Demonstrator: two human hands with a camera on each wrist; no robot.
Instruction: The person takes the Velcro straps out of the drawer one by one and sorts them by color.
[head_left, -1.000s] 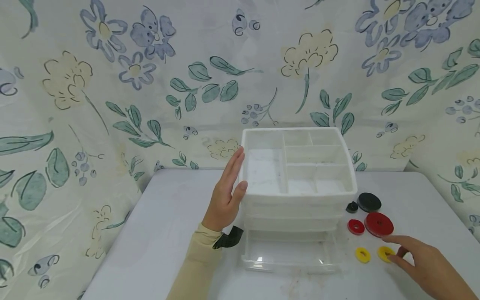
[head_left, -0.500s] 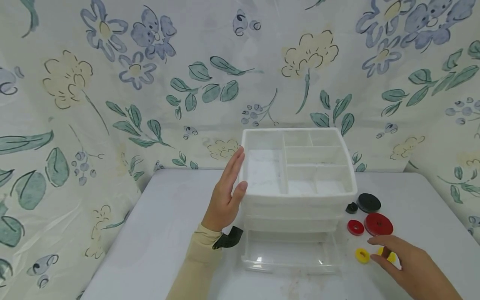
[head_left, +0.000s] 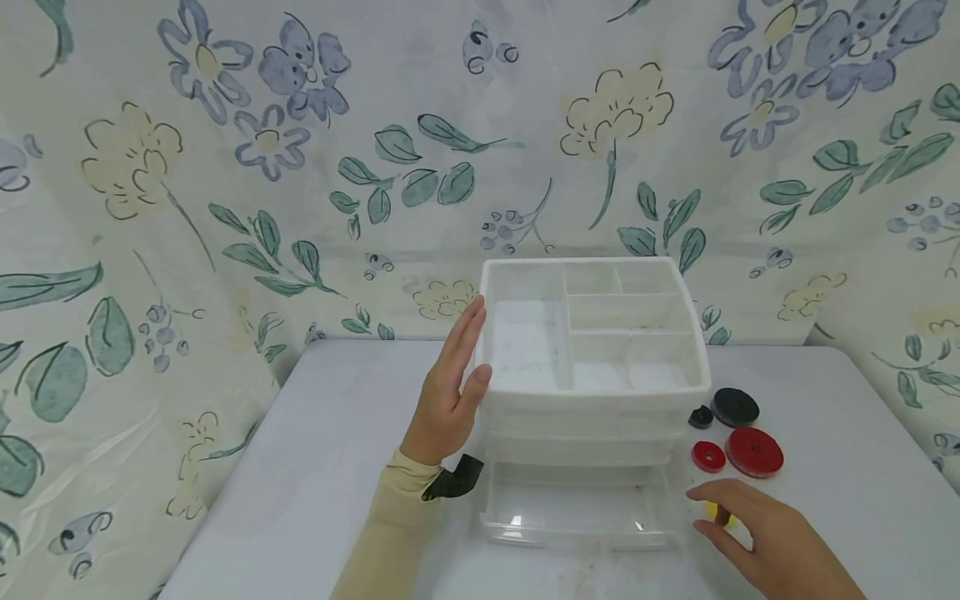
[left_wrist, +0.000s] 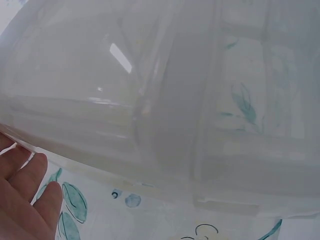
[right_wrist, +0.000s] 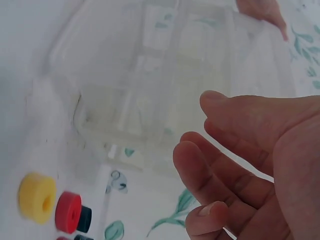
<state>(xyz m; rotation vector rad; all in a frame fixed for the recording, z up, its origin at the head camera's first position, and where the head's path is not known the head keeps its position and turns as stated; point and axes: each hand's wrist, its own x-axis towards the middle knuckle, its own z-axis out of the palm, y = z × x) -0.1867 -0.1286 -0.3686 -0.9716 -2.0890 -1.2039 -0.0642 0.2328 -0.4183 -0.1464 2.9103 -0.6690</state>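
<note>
My left hand (head_left: 447,392) rests flat with straight fingers against the left side of a white plastic drawer organizer (head_left: 525,408). In the left wrist view, the fingers (left_wrist: 22,172) touch its translucent wall. My right hand (head_left: 776,533) hovers over the table to the right of the organizer's clear lower drawer (head_left: 577,533). Its thumb and fingers are apart, with nothing between them in the right wrist view. Behind the fingers, a small yellow ring (head_left: 712,509) lies on the table, partly hidden. The second yellow ring is not visible in the head view.
Beyond the right hand lie a small red ring (head_left: 708,456), a large red disc (head_left: 754,452), a small black piece (head_left: 701,417) and a large black disc (head_left: 735,407). The organizer's top tray has several compartments. A floral curtain (head_left: 420,192) hangs behind the white table (head_left: 315,467).
My right hand has moved left, away from the right yellow ring and over the left one, toward the drawer. The left hand stays against the organizer.
</note>
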